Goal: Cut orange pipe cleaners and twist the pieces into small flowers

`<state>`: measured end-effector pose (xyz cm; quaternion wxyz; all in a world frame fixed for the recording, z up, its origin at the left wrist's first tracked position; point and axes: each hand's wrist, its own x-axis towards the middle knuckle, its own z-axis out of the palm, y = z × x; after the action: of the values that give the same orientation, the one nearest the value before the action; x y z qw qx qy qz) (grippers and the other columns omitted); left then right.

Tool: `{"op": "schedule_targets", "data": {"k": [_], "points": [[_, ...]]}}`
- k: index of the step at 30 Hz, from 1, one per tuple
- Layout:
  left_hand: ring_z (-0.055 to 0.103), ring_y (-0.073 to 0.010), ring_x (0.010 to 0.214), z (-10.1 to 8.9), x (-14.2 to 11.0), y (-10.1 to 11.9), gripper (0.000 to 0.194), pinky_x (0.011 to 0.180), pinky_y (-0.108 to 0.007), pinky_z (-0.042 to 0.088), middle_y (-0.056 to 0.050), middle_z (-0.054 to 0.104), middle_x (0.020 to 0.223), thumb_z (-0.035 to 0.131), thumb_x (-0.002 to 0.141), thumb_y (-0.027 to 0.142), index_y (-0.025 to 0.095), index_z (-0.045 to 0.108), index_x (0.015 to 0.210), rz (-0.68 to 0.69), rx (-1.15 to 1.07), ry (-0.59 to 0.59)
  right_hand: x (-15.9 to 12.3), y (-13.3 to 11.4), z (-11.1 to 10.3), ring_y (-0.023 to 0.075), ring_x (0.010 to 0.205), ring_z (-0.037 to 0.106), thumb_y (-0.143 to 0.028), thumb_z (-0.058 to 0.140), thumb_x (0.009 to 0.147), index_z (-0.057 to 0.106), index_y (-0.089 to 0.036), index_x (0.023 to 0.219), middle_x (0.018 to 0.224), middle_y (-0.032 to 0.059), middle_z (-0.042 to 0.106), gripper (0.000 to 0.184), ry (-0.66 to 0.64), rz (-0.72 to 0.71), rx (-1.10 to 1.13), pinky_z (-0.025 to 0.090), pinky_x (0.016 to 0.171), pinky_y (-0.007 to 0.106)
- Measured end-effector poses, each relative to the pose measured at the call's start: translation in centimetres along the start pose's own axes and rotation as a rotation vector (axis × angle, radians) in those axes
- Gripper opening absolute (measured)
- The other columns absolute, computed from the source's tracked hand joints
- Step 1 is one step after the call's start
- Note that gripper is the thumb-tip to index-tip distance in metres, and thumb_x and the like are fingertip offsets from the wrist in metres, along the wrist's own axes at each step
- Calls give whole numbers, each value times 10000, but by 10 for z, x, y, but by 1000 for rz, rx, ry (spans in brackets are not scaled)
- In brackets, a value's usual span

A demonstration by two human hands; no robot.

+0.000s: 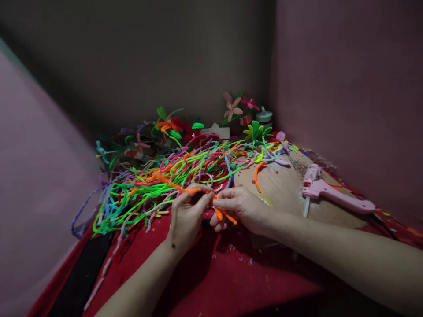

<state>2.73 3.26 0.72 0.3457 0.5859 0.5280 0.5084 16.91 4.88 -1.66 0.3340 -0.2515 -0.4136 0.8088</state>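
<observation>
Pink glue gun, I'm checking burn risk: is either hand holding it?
No, the glue gun lies on the board, while the left hand and right hand hold orange pipe cleaner.

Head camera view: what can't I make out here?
All in the head view:
Orange fuzzy pieces: any join is hidden by the left hand and right hand.
Yellow-edged round item: partly hidden by the right hand.
Black strip: cut off by the bottom edge.
Red-and-white label: print too small.
</observation>
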Motion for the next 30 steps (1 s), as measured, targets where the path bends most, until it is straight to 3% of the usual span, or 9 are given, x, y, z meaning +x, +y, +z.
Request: {"op": "schedule_targets", "data": {"k": [3, 7, 10, 14, 18, 22, 30], "points": [[585, -124, 705, -5, 1, -10, 31, 631, -223, 472, -4, 620, 758, 612, 779, 189, 174, 633, 762, 228, 164, -27, 3, 4, -2, 131, 466, 621, -251, 557, 799, 543, -114, 783, 592, 75, 672, 139, 10, 10, 15, 432, 461, 198], [598, -131, 805, -15, 4, -23, 143, 720, -248, 486, -33, 628, 859, 561, 813, 103, 186, 639, 898, 616, 350, -165, 5, 3, -5, 141, 452, 619, -205, 527, 808, 526, -125, 766, 578, 76, 667, 91, 81, 7, 9, 421, 442, 202], [600, -143, 909, -20, 3, -27, 276, 772, -254, 498, -74, 619, 967, 532, 822, 60, 182, 598, 1061, 765, 442, -213, 6, 1, -6, 135, 437, 607, -221, 514, 824, 531, -127, 755, 570, 65, 655, 118, 117, -22, 7, 412, 430, 202], [614, -150, 905, -21, -1, -26, 325, 739, -236, 509, -98, 619, 983, 515, 835, 73, 165, 560, 1143, 866, 546, -230, 5, -1, -3, 113, 435, 578, -215, 549, 793, 540, -129, 707, 551, 33, 623, 122, 161, -79, 17, 410, 440, 202], [615, -128, 807, -17, -6, -25, 316, 688, -216, 500, -76, 629, 908, 557, 812, 83, 154, 569, 1119, 848, 567, -222, 4, -2, 1, 82, 412, 526, -207, 583, 752, 536, -131, 643, 503, 1, 586, 140, 244, -122, 12, 399, 444, 191], [600, -131, 795, -13, -10, -26, 338, 681, -225, 492, -86, 616, 915, 568, 803, 92, 133, 553, 1138, 826, 591, -229, 3, -3, 1, 89, 428, 527, -219, 583, 745, 542, -132, 635, 511, 3, 585, 147, 244, -153, 9, 403, 462, 206], [583, -163, 780, -9, -12, -31, 414, 662, -271, 497, -112, 612, 886, 587, 777, 71, 91, 517, 1185, 928, 694, -210, 6, 0, -4, 75, 458, 493, -181, 609, 707, 559, -141, 665, 538, -31, 554, 77, 313, -197, 75, 372, 476, 203]]}}
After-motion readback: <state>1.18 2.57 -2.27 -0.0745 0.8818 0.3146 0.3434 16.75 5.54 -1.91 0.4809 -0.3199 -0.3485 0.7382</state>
